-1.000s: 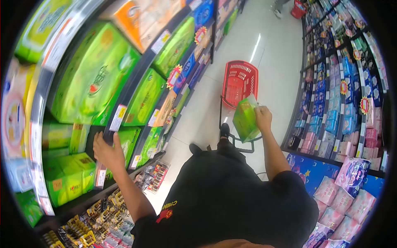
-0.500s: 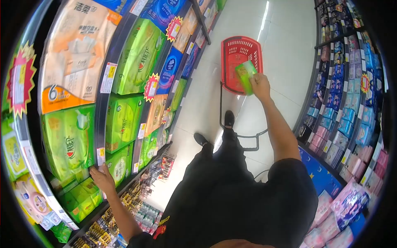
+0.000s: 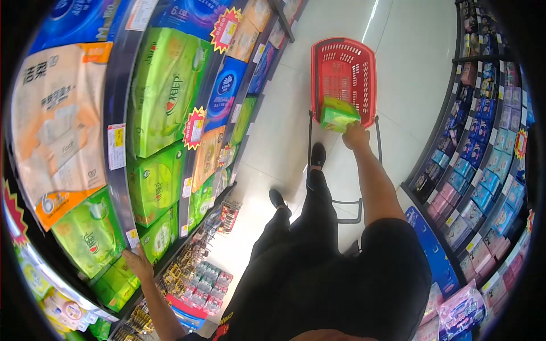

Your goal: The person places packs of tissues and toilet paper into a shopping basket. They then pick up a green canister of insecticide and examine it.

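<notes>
My right hand [image 3: 356,137] is closed on one end of a green tissue pack [image 3: 338,115]. The pack is tilted over the near end of a red shopping basket [image 3: 372,85], whose slotted walls and inside are visible. A dark handle frame [image 3: 360,210] extends from the basket toward my legs. On the left, my left hand [image 3: 140,265] rests at the shelf edge just below a price tag [image 3: 132,238], its fingers apart and holding nothing. Beside that hand are green tissue packs [image 3: 116,282] on a low shelf.
Shelves of tissue packs, including a large peach pack [image 3: 60,125], line the left side. Small packets [image 3: 478,153] fill the right-hand shelves. Pink packs [image 3: 460,307] are stacked at lower right. Boxed goods [image 3: 209,287] stand low at lower left. Tiled floor [image 3: 273,119] lies between.
The green pack has turned from upright to a flatter tilt at the basket's near end. The basket appears slightly farther right, and the left shelves have shifted in view. My left hand stays at the shelf.
</notes>
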Motion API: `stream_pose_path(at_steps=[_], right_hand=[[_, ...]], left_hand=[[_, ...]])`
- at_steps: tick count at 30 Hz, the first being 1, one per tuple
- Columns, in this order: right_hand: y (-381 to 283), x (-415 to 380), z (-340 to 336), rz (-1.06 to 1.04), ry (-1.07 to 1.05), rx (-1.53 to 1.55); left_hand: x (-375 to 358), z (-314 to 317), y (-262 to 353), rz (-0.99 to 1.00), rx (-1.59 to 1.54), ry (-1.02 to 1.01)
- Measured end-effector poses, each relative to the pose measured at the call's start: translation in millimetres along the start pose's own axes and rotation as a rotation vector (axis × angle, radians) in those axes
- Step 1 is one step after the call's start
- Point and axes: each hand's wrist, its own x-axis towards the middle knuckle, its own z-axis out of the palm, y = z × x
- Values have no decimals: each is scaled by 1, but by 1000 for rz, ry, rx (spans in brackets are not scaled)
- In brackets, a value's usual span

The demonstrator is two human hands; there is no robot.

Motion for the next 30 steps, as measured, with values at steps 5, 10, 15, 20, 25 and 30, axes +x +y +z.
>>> stream_pose_path(at_steps=[5, 10, 15, 20, 25, 30], right_hand=[[3, 29, 33, 18, 28, -24], [2, 49, 39, 84, -93, -86], [9, 63, 72, 153, -114, -118], [13, 73, 109, 220, -160, -25], [-15, 37, 124, 108, -100, 127], [-44, -36, 131, 102, -388, 276]], left_hand=[[1, 3, -6, -66, -77, -79], [0, 11, -18, -59, -103, -51], [1, 3, -13, -82, 15, -127], [0, 8, -22, -133, 5, -110], [3, 8, -33, -111, 61, -146], [1, 7, -25, -158, 28, -160]])
